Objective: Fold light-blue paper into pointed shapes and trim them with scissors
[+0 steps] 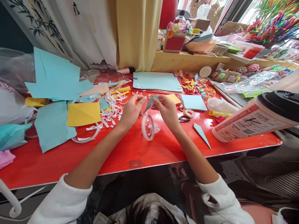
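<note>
A folded blue-grey paper piece (151, 102) is pinched by my right hand (167, 111), its narrow tip slanting down to the left. Beside that paper my left hand (132, 111) is closed in a pinch; what lies between its fingertips is too small to make out. Just below the fingers a roll of clear tape (151, 127) is upright on edge, its outline slightly blurred. I cannot tell whether it hangs from a strip or touches the table. A pointed light-blue folded paper (202, 136) lies to the right of my right forearm.
White paper scraps (112, 113) and blue sheets (54, 124) cover the left of the red table (116, 155). Black-handled scissors (184, 118), a blue paper stack (193, 102) and a yellow marker (219, 114) lie right. A large lidded cup (254, 119) leans in from the right.
</note>
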Tool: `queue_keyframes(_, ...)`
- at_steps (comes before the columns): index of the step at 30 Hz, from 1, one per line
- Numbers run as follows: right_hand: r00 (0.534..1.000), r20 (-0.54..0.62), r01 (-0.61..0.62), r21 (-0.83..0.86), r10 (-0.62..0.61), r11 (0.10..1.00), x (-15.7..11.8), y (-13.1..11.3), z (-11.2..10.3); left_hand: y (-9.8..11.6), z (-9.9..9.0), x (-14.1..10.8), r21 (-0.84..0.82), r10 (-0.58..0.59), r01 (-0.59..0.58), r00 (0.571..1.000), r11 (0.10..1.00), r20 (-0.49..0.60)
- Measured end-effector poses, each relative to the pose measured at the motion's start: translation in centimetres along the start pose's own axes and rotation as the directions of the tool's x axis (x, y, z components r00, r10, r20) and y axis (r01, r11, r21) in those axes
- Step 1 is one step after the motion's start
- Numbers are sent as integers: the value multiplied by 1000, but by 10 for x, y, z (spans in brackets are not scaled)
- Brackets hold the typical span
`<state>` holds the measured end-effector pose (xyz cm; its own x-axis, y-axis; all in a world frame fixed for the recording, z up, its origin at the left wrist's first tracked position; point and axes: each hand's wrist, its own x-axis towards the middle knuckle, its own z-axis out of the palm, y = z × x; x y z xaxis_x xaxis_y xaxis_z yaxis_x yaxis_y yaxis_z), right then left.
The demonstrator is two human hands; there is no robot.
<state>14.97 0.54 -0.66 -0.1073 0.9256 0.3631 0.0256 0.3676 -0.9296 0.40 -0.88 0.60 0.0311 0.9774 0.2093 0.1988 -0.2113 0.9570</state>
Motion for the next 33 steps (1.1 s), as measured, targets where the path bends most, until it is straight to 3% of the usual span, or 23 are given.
queue_keyframes(5, 983, -107, 112, -316, -152, 942, -3, -3, -1, 3, 1, -4, 229, 65, -68, 998, 971, 17)
queue_keyframes(7, 965, -127, 146, -469, -230, 871, -4, -3, -1, 6, 2, -6, 295, 63, -90, 993, 951, 99)
queue_keyframes(10, 939, -132, 189, -575, -317, 796, -4, -2, -1, 9, 2, -8, 254, -59, -6, 968, 967, 245)
queue_keyframes(12, 928, -129, 207, -602, -350, 771, -3, -1, -2, 10, 2, -8, 150, -122, 78, 942, 986, 313)
queue_keyframes(17, 926, -131, 198, -629, -353, 752, -2, -1, -4, 12, 0, -6, -61, -151, 187, 915, 980, 375)
queue_keyframes(33, 933, -145, 194, -571, -331, 798, -6, -9, -4, 9, 3, -8, -116, -155, 199, 939, 973, 307)
